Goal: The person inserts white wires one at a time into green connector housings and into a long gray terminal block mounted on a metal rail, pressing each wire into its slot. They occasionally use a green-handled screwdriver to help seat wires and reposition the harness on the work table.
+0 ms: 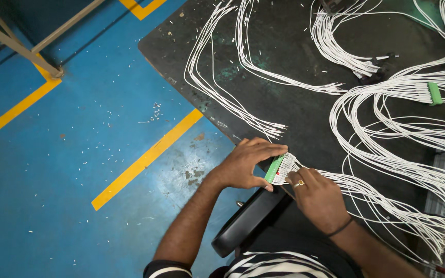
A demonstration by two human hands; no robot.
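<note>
My left hand (245,164) grips a green terminal block connector (274,169) at the near edge of the dark workbench (294,103). My right hand (319,198), with a ring on one finger and a thin band at the wrist, pinches the white wires (366,188) where they enter the connector. This wire bundle runs to the right across the bench and ends in loose stripped tips (436,231).
Several other white wire bundles (243,108) lie looped over the bench; one at the right carries a second green connector (434,94). A black stool seat (245,224) sits below my hands. The blue floor (78,154) with yellow lines is on the left, with a metal frame leg (21,49).
</note>
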